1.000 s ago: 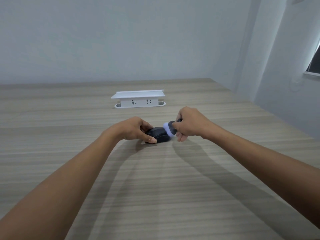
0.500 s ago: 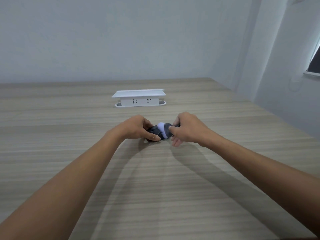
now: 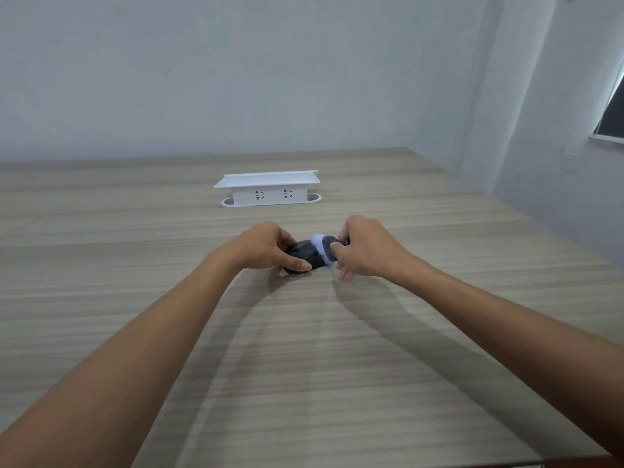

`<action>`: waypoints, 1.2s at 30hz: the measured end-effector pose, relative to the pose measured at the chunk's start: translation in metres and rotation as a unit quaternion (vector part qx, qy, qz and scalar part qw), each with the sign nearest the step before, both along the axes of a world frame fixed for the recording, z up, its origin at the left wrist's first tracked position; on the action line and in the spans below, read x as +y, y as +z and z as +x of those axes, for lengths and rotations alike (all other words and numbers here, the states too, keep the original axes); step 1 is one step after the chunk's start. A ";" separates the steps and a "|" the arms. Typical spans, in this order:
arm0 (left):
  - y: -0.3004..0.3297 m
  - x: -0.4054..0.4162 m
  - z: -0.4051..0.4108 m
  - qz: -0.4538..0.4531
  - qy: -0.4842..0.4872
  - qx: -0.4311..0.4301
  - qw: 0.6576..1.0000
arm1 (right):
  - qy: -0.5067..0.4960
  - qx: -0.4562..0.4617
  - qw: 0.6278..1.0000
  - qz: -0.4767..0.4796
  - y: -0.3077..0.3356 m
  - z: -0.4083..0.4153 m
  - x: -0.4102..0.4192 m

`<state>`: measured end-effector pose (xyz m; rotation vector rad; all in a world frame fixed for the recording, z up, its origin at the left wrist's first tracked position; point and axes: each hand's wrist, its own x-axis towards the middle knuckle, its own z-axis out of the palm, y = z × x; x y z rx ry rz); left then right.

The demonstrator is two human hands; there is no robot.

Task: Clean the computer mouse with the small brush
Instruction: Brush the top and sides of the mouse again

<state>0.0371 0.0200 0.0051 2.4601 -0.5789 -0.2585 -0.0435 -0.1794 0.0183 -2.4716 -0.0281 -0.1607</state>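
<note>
Item one, my left hand (image 3: pixel 266 246): fingers and thumb curled round the near and far sides of the small dark grey plastic computer mouse (image 3: pixel 304 255), pinning it flat to the table, I judge so that it cannot slide under the strokes. Item two, my right hand (image 3: pixel 363 246): thumb and fingers pinched on the short dark handle of the small round brush with the pale white bristle head (image 3: pixel 321 246); the bristles lie against the right upper shell of the mouse, the handle angled back toward my palm, a hold that would let the tuft be swept across the shell. The two hands stand close together, the mouse between them, not touching each other as far as I can tell. Item three, the mouse itself: resting on the table at mid-depth, centre of view, largely covered by my left fingers. Item four, the pale wood-grain laminate table (image 3: pixel 304 366): bears everything listed. Item five, a white plastic desktop socket unit with a flat shelf-like top (image 3: pixel 268 188): stands well beyond the hands; its rounded base slots hold nothing I can make out.
</note>
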 end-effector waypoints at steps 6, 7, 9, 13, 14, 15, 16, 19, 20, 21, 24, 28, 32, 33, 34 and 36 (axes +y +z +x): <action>-0.001 0.001 -0.001 0.001 0.002 0.000 1.000 | -0.017 0.026 0.999 0.012 0.006 0.015 -0.011; -0.001 0.001 -0.001 0.001 0.001 0.000 1.000 | -0.026 0.033 0.999 0.014 0.006 0.017 -0.014; -0.001 0.001 0.001 0.005 -0.003 0.001 1.000 | -0.035 0.040 0.998 0.027 0.006 0.020 -0.018; 0.002 0.004 0.005 0.039 -0.025 0.004 0.999 | -0.016 0.040 0.998 0.041 0.009 0.018 -0.024; 0.003 0.004 0.006 0.049 -0.034 0.007 0.998 | -0.012 0.042 0.998 0.038 0.011 0.018 -0.026; 0.006 0.004 0.006 0.061 -0.045 0.010 0.997 | -0.010 0.043 0.998 0.036 0.014 0.018 -0.028; 0.009 0.003 0.005 0.076 -0.055 0.012 0.995 | -0.010 0.043 0.998 0.036 0.016 0.019 -0.031; 0.021 -0.002 0.001 0.115 -0.085 0.031 0.989 | -0.010 0.038 0.998 0.050 0.021 0.021 -0.038; 0.025 -0.003 0.001 0.124 -0.092 0.040 0.987 | -0.009 0.039 0.998 0.054 0.021 0.022 -0.040; 0.028 -0.005 0.000 0.133 -0.098 0.047 0.985 | -0.007 0.041 0.997 0.057 0.020 0.022 -0.041; 0.034 -0.010 0.001 0.158 -0.111 0.040 0.980 | 0.003 0.053 0.997 0.058 0.015 0.023 -0.041; 0.032 -0.011 0.004 0.163 -0.093 0.007 0.982 | 0.021 0.069 0.996 0.058 0.011 0.021 -0.040; 0.027 -0.006 0.004 0.152 -0.050 -0.015 0.987 | 0.018 0.075 0.996 0.053 0.012 0.019 -0.040; 0.027 -0.005 0.005 0.150 -0.038 -0.021 0.988 | 0.018 0.078 0.995 0.051 0.013 0.018 -0.040; 0.027 -0.005 0.004 0.148 -0.023 -0.023 0.988 | 0.018 0.081 0.995 0.049 0.014 0.017 -0.040; 0.026 -0.004 0.002 0.135 0.012 -0.015 0.991 | 0.015 0.087 0.995 0.047 0.015 0.016 -0.039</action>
